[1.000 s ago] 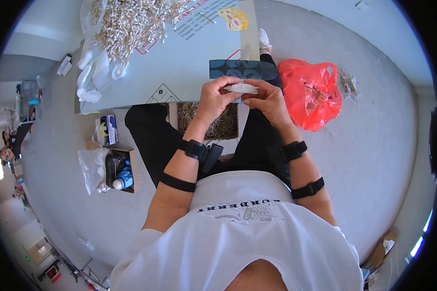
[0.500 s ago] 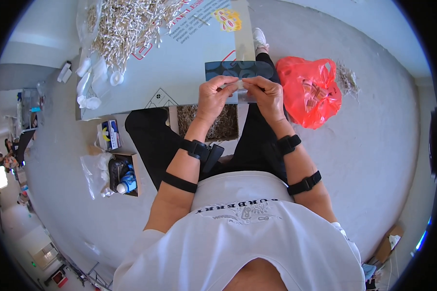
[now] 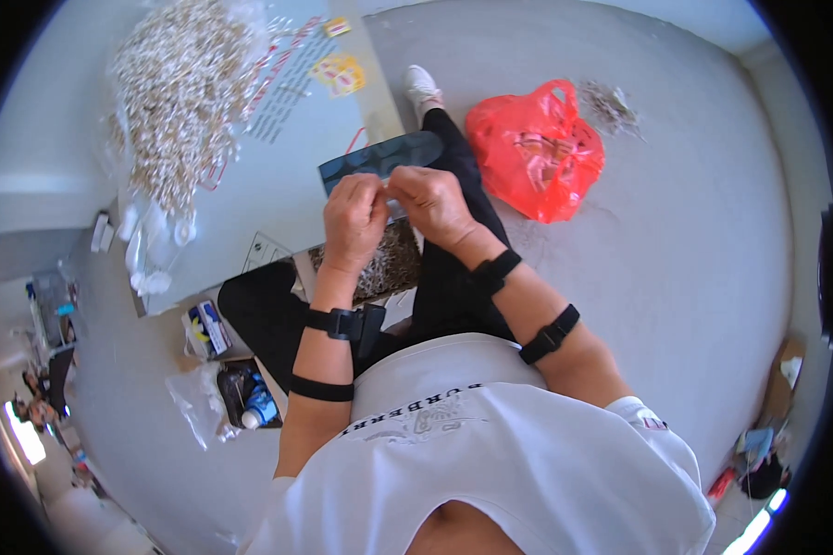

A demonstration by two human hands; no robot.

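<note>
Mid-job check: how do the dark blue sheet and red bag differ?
The dark blue sheet looks flat; the red bag bulges, with looped handles. The sheet lies at the edge of the table, just beyond the left hand and right hand; the bag rests on the floor, farther right. The bag looks larger than the partly hidden sheet.

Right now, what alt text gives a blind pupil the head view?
A person's curled left hand and right hand are close together near a dark blue sheet; anything between is unclear. Cotton swabs lie heaped on a table, upper left; a red plastic bag sits on the floor, right.
</note>
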